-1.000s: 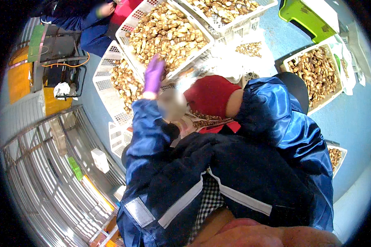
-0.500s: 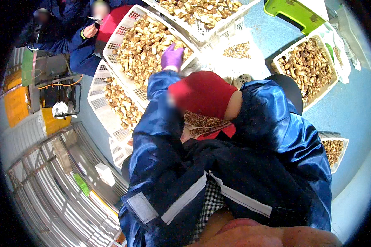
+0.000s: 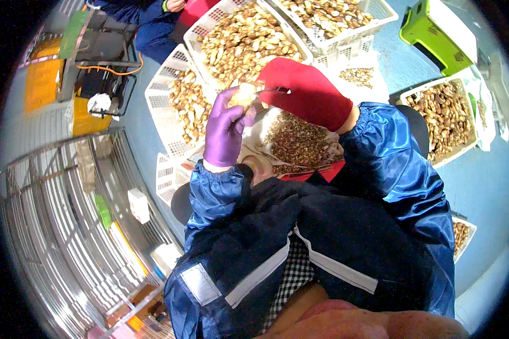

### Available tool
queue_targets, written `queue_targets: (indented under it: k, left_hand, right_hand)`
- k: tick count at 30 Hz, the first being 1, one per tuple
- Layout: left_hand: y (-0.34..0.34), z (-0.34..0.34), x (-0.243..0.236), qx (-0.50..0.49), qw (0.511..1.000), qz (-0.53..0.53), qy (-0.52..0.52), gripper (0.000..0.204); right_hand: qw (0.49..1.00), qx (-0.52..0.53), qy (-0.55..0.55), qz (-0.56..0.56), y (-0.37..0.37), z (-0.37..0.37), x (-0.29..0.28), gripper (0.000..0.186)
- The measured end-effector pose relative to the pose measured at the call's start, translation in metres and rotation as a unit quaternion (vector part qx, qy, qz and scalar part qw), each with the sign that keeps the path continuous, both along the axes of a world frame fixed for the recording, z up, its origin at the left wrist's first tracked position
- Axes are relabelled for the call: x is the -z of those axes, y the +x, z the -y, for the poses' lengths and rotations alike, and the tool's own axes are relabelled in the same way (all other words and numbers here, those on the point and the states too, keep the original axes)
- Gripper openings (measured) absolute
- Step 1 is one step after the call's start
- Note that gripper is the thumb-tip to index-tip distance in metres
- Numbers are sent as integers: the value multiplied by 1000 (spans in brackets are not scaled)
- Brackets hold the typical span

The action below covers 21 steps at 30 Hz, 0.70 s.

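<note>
My left hand (image 3: 225, 127), in a purple glove, grips a pale mushroom piece (image 3: 243, 93) between bent fingers. Close against it, my right hand (image 3: 308, 93), in a thick red glove, is closed around something thin and dark that is too small to name. Beneath both hands a white bag (image 3: 335, 150) holds a heap of brown trimmings (image 3: 297, 144). Just beyond lies a white perforated crate (image 3: 305, 55) of mushrooms (image 3: 243, 42), with another slanted crate (image 3: 163, 96) at its left, also holding mushrooms.
More mushroom crates stand at the back (image 3: 379, 20) and right (image 3: 468, 141), beside a green stool (image 3: 413, 25). Another person in dark blue (image 3: 152, 39) is at upper left. An orange cord (image 3: 110, 70) and metal racks (image 3: 68, 226) are on the left.
My left hand has drawn back from the upper crate with a mushroom piece in it. My right hand has risen to meet it, uncovering more trimmings below.
</note>
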<state>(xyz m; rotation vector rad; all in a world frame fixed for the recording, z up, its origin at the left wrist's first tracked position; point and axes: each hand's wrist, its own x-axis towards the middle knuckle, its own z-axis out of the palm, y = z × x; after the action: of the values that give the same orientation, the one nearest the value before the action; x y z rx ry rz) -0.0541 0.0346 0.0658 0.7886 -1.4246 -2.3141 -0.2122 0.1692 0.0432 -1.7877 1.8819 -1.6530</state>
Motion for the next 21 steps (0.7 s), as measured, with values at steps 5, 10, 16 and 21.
queue_targets:
  k: [5,10,16,21]
  left_hand:
    - [19,-6,-19,25,975,70,-211,54]
    - [22,-18,-30,35,948,75,-308,49]
    - [14,-14,-34,89,924,118,-353,48]
    - [12,-11,-39,142,903,130,-384,45]
  right_hand:
    - [997,-41,-65,14,15,9,2,18]
    - [995,-89,-10,51,14,1,-9,17]
    - [992,-96,-70,45,10,-3,-4,15]
    - [990,-113,-41,69,1,-5,1,14]
